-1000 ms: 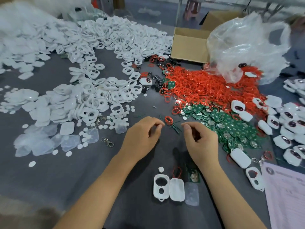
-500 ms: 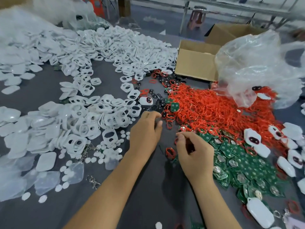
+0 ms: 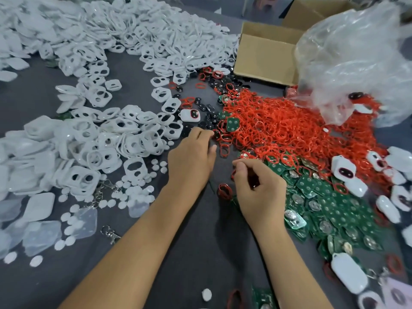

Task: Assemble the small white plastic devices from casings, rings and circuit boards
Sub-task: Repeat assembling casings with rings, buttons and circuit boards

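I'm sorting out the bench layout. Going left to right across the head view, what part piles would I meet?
White casings → left hand → right hand → red rings → finished white devices.

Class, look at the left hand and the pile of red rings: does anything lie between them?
Nothing visible does. The left hand reaches to the near edge of the red rings; only loose rings and small black parts lie there.
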`<state>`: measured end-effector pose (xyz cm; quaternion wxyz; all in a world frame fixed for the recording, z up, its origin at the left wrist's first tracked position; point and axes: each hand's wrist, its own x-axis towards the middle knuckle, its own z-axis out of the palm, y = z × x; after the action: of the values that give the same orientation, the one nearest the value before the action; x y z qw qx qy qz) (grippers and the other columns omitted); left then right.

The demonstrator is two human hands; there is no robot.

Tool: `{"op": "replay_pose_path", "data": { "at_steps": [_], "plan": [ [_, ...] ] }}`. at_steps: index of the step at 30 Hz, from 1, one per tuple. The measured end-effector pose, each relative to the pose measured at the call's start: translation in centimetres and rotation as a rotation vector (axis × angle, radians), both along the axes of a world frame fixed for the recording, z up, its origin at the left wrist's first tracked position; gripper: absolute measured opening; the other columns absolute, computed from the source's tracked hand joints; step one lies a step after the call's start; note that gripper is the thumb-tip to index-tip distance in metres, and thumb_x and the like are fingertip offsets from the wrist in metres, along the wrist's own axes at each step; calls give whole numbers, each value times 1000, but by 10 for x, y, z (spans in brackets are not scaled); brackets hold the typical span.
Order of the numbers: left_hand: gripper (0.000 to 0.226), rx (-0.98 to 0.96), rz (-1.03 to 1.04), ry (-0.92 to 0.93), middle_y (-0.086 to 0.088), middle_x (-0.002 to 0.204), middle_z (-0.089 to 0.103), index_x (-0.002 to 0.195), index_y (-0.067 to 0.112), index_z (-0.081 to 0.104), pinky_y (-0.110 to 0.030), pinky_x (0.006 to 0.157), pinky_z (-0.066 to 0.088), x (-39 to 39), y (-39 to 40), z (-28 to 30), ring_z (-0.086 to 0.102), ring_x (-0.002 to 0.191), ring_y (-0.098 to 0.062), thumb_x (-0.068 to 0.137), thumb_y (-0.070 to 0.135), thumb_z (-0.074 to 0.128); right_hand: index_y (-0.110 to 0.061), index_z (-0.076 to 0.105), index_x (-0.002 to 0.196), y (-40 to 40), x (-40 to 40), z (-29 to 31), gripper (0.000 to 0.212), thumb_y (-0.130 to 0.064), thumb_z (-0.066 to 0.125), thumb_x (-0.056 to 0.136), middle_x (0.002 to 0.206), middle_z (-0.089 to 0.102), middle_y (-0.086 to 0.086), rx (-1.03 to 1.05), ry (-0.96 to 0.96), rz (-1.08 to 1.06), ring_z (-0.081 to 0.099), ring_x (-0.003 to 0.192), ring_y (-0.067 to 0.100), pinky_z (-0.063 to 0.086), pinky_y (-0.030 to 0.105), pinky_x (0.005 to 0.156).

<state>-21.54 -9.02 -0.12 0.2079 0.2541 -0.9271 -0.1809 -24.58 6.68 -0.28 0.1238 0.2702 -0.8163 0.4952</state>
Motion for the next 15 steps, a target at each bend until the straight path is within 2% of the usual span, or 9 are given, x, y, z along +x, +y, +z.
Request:
{"op": "replay_pose_path", "data": {
  "at_steps": [3, 9, 12, 15],
  "plan": [
    [33, -21, 12, -14, 3, 128, 58, 137, 26, 60, -33, 65, 36, 6, 1, 3, 64, 104, -21, 105, 30, 54, -27, 75, 93, 1, 0, 1, 20, -32, 56, 98, 74, 70, -9, -11, -27, 10, 66, 68, 14, 55, 41, 66],
    [27, -37, 9, 60, 9, 113, 74, 126, 25, 70, -36, 67, 46, 55, 19, 7, 59, 104, -23, 100, 23, 61, -16, 78, 96, 5, 6, 6, 22, -25, 58, 99, 82, 75, -6, -41, -55, 15, 72, 76, 14, 57, 40, 74],
    [23, -29, -32, 83, 9, 106, 76, 119, 24, 73, -32, 66, 42, 87, 30, 8, 58, 102, -24, 99, 27, 64, -14, 78, 96, 11, 13, 9, 20, -21, 60, 99, 80, 74, -5, -49, -41, 5, 67, 72, 9, 54, 31, 72],
    [22, -12, -93, 93, 11, 102, 76, 118, 23, 74, -37, 68, 52, 124, 43, 9, 58, 100, -23, 98, 25, 65, -13, 78, 96, 23, 26, 9, 17, -17, 62, 99, 75, 69, -8, -25, -29, -6, 60, 69, 6, 44, 16, 66]
  ]
}}
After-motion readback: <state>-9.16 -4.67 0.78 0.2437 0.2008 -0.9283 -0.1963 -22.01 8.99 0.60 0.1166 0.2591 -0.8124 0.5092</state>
